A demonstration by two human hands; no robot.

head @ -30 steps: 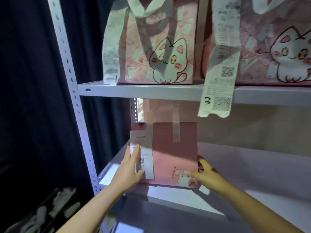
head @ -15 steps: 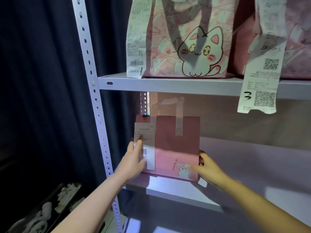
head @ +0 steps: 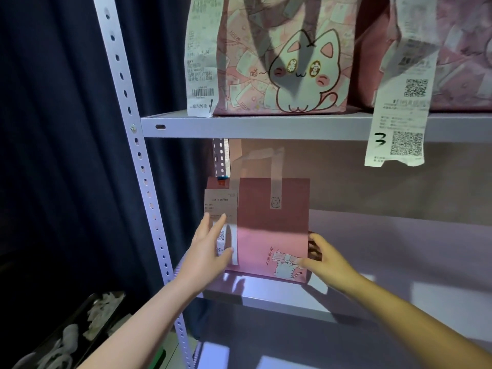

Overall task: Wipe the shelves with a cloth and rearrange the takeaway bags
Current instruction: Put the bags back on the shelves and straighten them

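A small pink paper takeaway bag (head: pixel 271 230) with white handles and a cat drawing stands upright at the left end of the middle shelf (head: pixel 399 249). A white receipt (head: pixel 221 206) is clipped to its left side. My left hand (head: pixel 210 251) lies flat against the bag's left side, its straight fingers over the receipt. My right hand (head: pixel 324 259) grips the bag's lower right corner, fingers curled behind the edge and thumb on the front. No cloth is in view.
On the upper shelf (head: pixel 253 127) stand a large cat-print bag (head: pixel 287 62) and a second pink bag (head: pixel 463 49); a long receipt marked 3 (head: pixel 399 129) hangs over the shelf edge. A perforated upright (head: pixel 138 166) and a dark curtain (head: pixel 53 155) are at left. A black tray (head: pixel 66 336) lies below.
Both hands stay on the pink bag, which has slid a little toward the left upright. The view has shifted, so the shelves appear further right and higher.
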